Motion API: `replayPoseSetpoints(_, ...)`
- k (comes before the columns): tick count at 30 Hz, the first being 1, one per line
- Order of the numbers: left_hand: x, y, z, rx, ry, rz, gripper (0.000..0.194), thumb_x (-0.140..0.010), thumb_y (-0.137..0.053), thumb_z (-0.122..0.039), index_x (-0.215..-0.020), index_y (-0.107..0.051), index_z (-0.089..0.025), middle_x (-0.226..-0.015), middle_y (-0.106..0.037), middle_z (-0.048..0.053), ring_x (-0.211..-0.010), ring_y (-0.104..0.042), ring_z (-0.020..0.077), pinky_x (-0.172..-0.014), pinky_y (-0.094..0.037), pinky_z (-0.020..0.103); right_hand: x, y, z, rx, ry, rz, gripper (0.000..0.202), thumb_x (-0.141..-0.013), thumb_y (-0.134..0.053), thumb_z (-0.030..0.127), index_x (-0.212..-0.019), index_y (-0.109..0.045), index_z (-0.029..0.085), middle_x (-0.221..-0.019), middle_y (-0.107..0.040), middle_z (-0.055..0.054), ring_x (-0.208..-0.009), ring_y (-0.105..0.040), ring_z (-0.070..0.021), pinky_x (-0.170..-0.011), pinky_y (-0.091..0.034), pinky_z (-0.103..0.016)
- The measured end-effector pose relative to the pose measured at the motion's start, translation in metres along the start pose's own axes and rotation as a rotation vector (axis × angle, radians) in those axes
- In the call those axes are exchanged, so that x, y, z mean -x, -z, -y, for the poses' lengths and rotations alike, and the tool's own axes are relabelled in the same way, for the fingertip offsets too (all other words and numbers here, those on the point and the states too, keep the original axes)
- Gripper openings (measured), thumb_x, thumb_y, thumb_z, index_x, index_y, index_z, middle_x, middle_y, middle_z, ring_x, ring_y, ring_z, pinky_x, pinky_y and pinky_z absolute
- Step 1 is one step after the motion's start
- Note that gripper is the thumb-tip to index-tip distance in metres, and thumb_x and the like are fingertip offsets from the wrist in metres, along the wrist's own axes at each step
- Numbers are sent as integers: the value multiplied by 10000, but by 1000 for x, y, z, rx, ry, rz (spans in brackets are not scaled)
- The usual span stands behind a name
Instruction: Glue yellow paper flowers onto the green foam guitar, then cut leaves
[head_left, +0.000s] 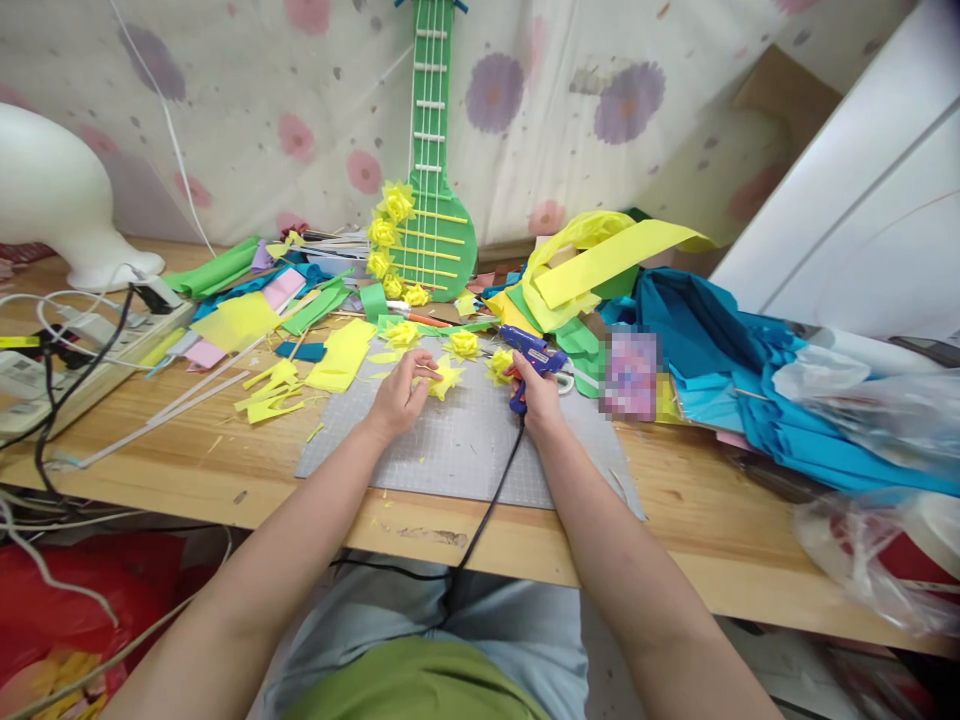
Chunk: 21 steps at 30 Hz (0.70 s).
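My left hand (403,398) is closed at the edge of a spiky yellow paper flower (448,378), holding it just above the grey cutting mat (450,450). A blue hot glue gun (534,349) is gripped in my right hand (541,396), its nozzle pointing left and its black cord hanging over the table edge. Close by are more yellow paper flowers: one (403,334) behind my left hand, one (463,345) in the middle and one (498,367) beside the glue gun. The fingertips of my left hand are partly hidden.
A green paper-covered lute-like instrument (461,245) with yellow flowers leans against the floral curtain (315,80). Yellow paper scraps (341,355) lie left. Blue crepe paper (697,345) is piled right. A power strip (97,370) with cables and a white foam head (56,190) stand far left.
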<state>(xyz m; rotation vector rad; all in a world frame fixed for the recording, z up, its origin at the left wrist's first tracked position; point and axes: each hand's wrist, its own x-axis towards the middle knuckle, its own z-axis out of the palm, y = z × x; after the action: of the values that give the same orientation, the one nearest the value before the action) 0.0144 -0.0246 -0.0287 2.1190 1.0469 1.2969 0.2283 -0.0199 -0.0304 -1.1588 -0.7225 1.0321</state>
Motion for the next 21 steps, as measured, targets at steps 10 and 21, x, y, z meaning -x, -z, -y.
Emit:
replayPoseSetpoints(10,-2,1,2,57,55,-47,232,-855,-357,-216,-1087,-359,-201,-992,-557,63,-871,-651,153,-794,-481,332,3,0,2,12,7,16,336,-584,-711,474,-603,-541,184,-503,-559,42,-354,-379,-38,-326,-327,-178)
replayPoseSetpoints(21,-2,-1,5,76,104,-49,251,-850,-368,-221,-1100,-383,-209,-977,-567,58,-839,-648,153,-732,-483,313,2,1,-1,20,-2,17,335,-591,-711,479,-615,-559,181,-515,-567,36,-361,-378,-36,-330,-336,-172)
